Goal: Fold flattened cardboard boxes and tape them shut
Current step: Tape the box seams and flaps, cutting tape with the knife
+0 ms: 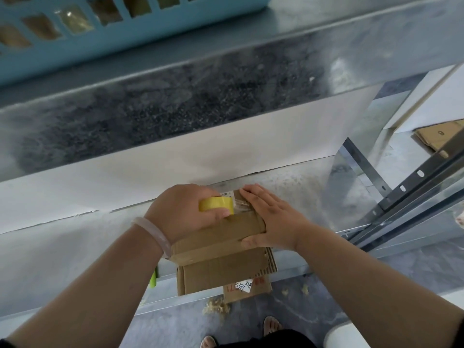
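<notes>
A small brown cardboard box [221, 237] stands on the metal shelf [62, 247] at its front edge, on top of flattened cardboard [226, 272]. My left hand [185, 214] grips a yellow roll of tape [216, 204] held over the box's top. A strip of clear tape runs from the roll across the far end of the box. My right hand [273, 219] lies flat on the box's right side, fingers straight over the top and thumb against the near face.
A blue plastic basket [105, 33] sits on the upper shelf. More flattened cardboard [437, 136] lies at the right, behind a slotted metal upright [411, 182]. Wood shavings are scattered on the floor near my feet [271, 325].
</notes>
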`<state>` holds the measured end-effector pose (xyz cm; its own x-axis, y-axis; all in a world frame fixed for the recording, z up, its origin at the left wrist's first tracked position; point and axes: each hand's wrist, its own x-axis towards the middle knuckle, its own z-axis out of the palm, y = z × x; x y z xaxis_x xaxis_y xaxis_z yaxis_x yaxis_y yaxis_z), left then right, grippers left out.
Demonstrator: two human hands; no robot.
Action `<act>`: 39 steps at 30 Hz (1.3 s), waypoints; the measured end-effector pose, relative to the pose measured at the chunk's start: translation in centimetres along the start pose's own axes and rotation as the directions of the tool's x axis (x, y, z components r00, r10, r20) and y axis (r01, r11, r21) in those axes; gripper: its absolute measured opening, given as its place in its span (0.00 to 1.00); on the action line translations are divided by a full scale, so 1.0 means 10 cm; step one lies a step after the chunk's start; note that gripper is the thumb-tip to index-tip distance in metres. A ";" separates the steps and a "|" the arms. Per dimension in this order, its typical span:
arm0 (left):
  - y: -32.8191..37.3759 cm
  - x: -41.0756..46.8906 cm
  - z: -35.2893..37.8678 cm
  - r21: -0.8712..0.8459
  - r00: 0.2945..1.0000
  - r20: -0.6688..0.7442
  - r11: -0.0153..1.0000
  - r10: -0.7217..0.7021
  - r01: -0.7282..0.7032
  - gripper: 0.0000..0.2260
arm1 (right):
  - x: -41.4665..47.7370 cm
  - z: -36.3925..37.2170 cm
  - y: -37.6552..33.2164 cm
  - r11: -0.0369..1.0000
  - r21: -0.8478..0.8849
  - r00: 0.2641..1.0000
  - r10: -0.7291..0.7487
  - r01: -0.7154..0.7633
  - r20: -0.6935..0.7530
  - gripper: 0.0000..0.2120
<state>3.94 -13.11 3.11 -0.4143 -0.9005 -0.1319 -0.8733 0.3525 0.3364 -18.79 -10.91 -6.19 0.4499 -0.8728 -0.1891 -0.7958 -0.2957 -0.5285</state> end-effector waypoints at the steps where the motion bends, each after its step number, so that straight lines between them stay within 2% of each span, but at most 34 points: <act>1: 0.02 0.00 -0.02 0.027 1.000 -0.010 1.000 0.001 -0.001 0.26 | 0.00 0.00 0.00 1.000 0.008 1.000 -0.001 0.001 -0.009 0.52; 5: 0.09 0.01 -0.04 0.117 0.999 -0.042 0.993 -0.010 0.015 0.19 | 0.01 0.00 0.00 0.999 0.028 0.998 -0.019 0.021 -0.064 0.50; 10: 0.10 0.04 -0.07 0.326 0.996 -0.033 0.941 -0.085 0.091 0.21 | -0.01 -0.02 0.00 0.999 0.011 0.997 -0.031 0.031 -0.065 0.48; 15: 0.00 0.01 -0.11 0.296 0.997 -0.002 0.953 -0.074 0.071 0.21 | -0.01 0.00 0.01 0.999 -0.012 0.998 -0.037 0.036 -0.049 0.48; 18: -0.16 -0.03 -0.15 0.183 0.998 0.036 0.982 -0.051 0.044 0.20 | -0.03 -0.02 0.01 0.999 -0.016 0.999 -0.030 0.029 -0.034 0.50; 20: -0.32 -0.10 -0.20 -0.035 0.994 0.096 0.998 -0.051 0.055 0.18 | -0.04 -0.02 0.00 0.999 -0.015 0.999 -0.031 0.030 -0.035 0.51; 22: -0.45 -0.19 -0.22 -0.225 0.994 0.101 0.972 -0.048 0.070 0.17 | -0.03 -0.03 -0.01 0.999 -0.013 0.998 -0.036 0.036 -0.042 0.51; 24: -0.49 -0.25 -0.20 -0.261 0.998 0.060 0.965 -0.021 0.036 0.13 | -0.03 -0.03 -0.02 0.999 -0.022 0.998 -0.040 0.039 -0.039 0.50; 27: -0.42 -0.25 -0.18 -0.220 0.999 -0.017 0.975 -0.033 0.029 0.08 | -0.04 -0.04 -0.03 0.999 -0.034 0.998 -0.041 0.040 -0.037 0.50; 33: -0.42 -0.31 -0.28 -0.041 0.980 -0.064 0.982 -0.188 0.185 0.13 | -0.03 -0.04 -0.02 0.999 -0.031 0.999 -0.039 0.038 -0.035 0.48; 37: -0.48 -0.31 -0.29 0.319 0.978 -0.159 0.931 -0.133 0.178 0.20 | -0.04 -0.06 -0.04 0.999 -0.027 0.999 -0.033 0.032 -0.032 0.47; 39: -0.56 -0.32 -0.27 0.385 0.981 -0.152 0.908 -0.118 0.169 0.24 | -0.04 -0.07 -0.06 0.999 -0.029 0.999 -0.026 0.025 -0.025 0.47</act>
<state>10.86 -12.94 4.16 -0.2644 -0.9640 -0.0276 -0.9611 0.2658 -0.0757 -18.80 -10.62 -5.24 0.4601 -0.8744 -0.1543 -0.7954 -0.3287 -0.5092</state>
